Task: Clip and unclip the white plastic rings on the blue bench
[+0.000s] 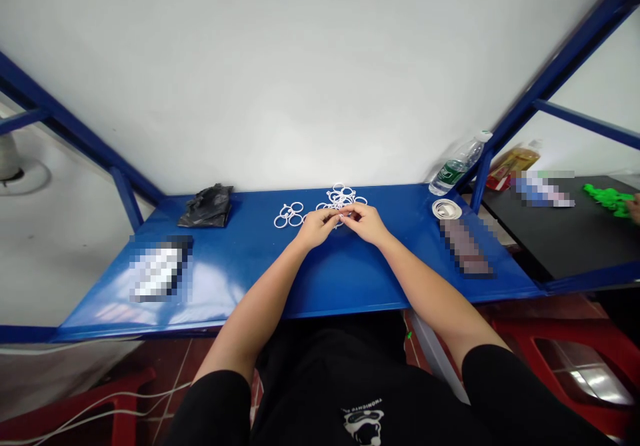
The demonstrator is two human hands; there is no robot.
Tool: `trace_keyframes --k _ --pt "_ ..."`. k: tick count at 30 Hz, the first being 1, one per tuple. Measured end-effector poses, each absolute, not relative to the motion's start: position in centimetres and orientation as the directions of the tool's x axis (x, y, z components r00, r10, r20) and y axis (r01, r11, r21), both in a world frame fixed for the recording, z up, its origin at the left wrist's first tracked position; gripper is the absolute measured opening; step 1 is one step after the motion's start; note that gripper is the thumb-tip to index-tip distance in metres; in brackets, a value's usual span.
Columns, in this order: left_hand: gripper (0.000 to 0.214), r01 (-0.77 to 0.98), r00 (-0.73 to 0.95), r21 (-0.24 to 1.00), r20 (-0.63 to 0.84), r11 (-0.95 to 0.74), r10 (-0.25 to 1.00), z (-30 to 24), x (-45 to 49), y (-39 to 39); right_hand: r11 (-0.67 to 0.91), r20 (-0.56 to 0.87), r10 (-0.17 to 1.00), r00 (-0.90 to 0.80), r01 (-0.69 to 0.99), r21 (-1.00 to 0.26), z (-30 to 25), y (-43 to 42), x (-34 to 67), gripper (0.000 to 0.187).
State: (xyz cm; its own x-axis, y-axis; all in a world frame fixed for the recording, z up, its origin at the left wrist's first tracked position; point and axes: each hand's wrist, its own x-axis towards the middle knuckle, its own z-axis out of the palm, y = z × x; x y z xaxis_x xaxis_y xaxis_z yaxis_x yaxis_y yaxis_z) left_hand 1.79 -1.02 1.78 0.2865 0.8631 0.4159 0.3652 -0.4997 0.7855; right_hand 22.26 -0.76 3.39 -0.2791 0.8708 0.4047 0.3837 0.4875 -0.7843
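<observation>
Over blue table (345,276): hands (319,227) (367,223) nearly closed, pinching white piece (341,216).

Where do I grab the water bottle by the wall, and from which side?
Probably around the middle of the bottle, at its green label, because the round body there should suit a wrapped hand. Come from the front left: the wall is behind it and the blue post is on its right.
</observation>
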Motion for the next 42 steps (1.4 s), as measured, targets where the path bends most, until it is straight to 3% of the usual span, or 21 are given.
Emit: trace_keyframes --k 6,13,20,27,34,38,42 --pt "0.027 0.305 0.232 0.816 0.436 -0.491 0.869 1.4 1.6 -0.6 0.456 0.383 0.89 -0.249 0.43 -0.779 3.4 -0.7 22.3 0.018" --pt "0.021 0.373 0.248 0.647 0.621 -0.665 0.744 2.2 1.6 -1.0 0.532 0.435 0.846 -0.308 0.501 -0.682 3.4 -0.8 22.5 0.016" --pt "0.014 0.39 0.258 0.599 0.658 -0.699 0.707 2.0 1.9 -1.1 0.579 0.487 0.812 -0.322 0.547 -0.604 2.9 -0.9 22.6 0.019" --pt "0.014 0.483 0.242 0.543 0.671 -0.687 0.701 2.2 2.1 -1.2 0.573 0.503 0.814 -0.293 0.547 -0.61 3.6 -1.1 22.5 0.02" --pt "0.021 0.744 -0.014 0.513 0.653 -0.428 0.758 3.9 -3.7 0.4 0.419 0.452 0.882 -0.134 0.66 -0.623 3.7 1.3 25.6 0.022" --pt "0.023 0.86 -0.149 0.485 0.536 -0.159 0.831 3.8 -6.7 1.2 0.308 0.379 0.923 -0.073 0.73 -0.61 2.6 3.3 28.0 0.022" --pt "0.032 0.848 -0.205 0.53 0.341 -0.007 0.917 2.8 -7.4 1.7 0.251 0.327 0.943 -0.057 0.766 -0.591 1.7 4.2 28.8 0.026"
